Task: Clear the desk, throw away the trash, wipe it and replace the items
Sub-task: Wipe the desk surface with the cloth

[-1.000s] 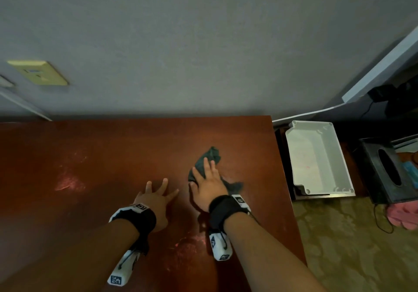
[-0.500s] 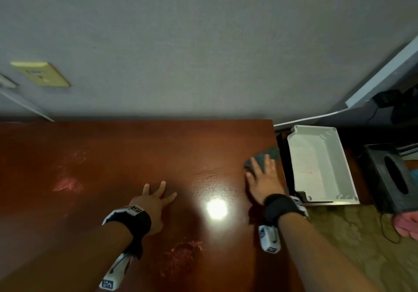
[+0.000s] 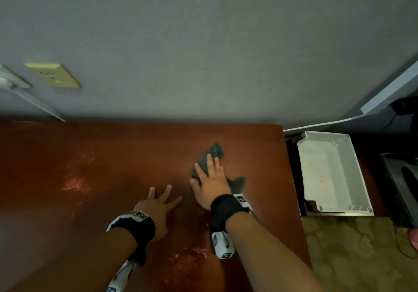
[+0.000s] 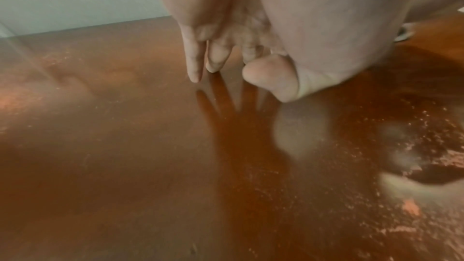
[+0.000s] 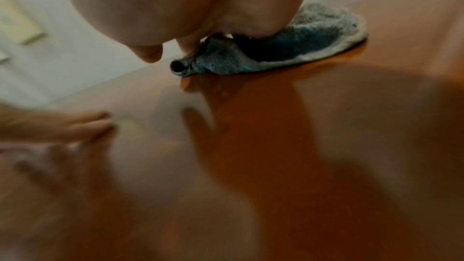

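Note:
A dark grey-blue cloth (image 3: pixel 214 151) lies crumpled on the reddish-brown desk (image 3: pixel 113 156), right of centre. My right hand (image 3: pixel 211 179) presses flat on the cloth with straight fingers; in the right wrist view the cloth (image 5: pixel 308 47) pokes out from under the palm. My left hand (image 3: pixel 158 203) rests flat on the bare desk just left of it, fingers spread. In the left wrist view its fingertips (image 4: pixel 194 70) touch the wood (image 4: pixel 125 166). The desk shows pale scuffed patches (image 3: pixel 75 184).
A white plastic box (image 3: pixel 332 174) sits open just beyond the desk's right edge, with a black tissue box (image 3: pixel 404 190) further right. The grey wall (image 3: pixel 203 42) runs along the desk's back edge and carries a yellow outlet plate (image 3: pixel 53 75). Patterned floor (image 3: pixel 350 257) lies lower right.
My right hand has slid the cloth back left from the desk's right edge to right of centre. The left hand has stayed in place.

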The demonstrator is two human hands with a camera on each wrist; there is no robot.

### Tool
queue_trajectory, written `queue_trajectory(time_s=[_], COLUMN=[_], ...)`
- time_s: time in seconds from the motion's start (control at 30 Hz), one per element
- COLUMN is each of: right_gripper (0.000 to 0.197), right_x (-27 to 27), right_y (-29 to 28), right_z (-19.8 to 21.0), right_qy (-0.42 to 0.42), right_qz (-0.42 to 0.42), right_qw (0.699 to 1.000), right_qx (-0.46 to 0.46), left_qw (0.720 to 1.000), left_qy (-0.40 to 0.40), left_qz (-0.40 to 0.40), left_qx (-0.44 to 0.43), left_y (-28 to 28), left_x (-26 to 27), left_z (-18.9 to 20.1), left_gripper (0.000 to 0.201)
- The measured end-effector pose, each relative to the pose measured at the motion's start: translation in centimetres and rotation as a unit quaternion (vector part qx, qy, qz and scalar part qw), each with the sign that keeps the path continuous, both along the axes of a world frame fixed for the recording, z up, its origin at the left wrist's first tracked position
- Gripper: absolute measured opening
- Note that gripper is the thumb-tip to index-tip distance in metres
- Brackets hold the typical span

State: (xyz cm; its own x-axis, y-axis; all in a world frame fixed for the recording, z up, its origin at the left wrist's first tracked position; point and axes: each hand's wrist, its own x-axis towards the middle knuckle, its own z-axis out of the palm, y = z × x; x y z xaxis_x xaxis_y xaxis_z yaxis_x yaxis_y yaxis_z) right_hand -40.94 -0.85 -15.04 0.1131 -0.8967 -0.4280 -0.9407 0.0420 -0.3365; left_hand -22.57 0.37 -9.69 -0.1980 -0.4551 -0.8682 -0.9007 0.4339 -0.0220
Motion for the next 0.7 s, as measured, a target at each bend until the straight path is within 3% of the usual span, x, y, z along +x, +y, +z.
queue_trajectory(time_s=[0.1,0.23,0.53,0.7], right_gripper=[0.061,0.059,0.062,0.065], right_x=[3.3,0.9,-17.5,-18.8], right_y=[-0.2,-0.7,-2.1,-4.2], right_z=[-0.7,-1.1,-1.1,-1.2], right_qy=[0.002,-0.005,0.053,0.046], right_qz=[0.059,0.065,-0.178,-0.266], right_qw=[0.998,0.998,0.982,0.963], right_qx=[-0.005,-0.018,-0.017,-0.007], left_qw=[1.000,1.000,1.000,1.000], left_qy=[-0.005,-0.004,0.003,0.008], left_qz=[0.002,0.006,-0.005,-0.011], left_qx=[0.000,0.009,-0.002,-0.007], left_y=[-0.2,-0.4,0.0,0.0], left_x=[0.0,0.0,0.2,0.4], left_z=[-0.4,0.2,0.1,-0.1], left_gripper=[0.097,0.094,0.098,0.097])
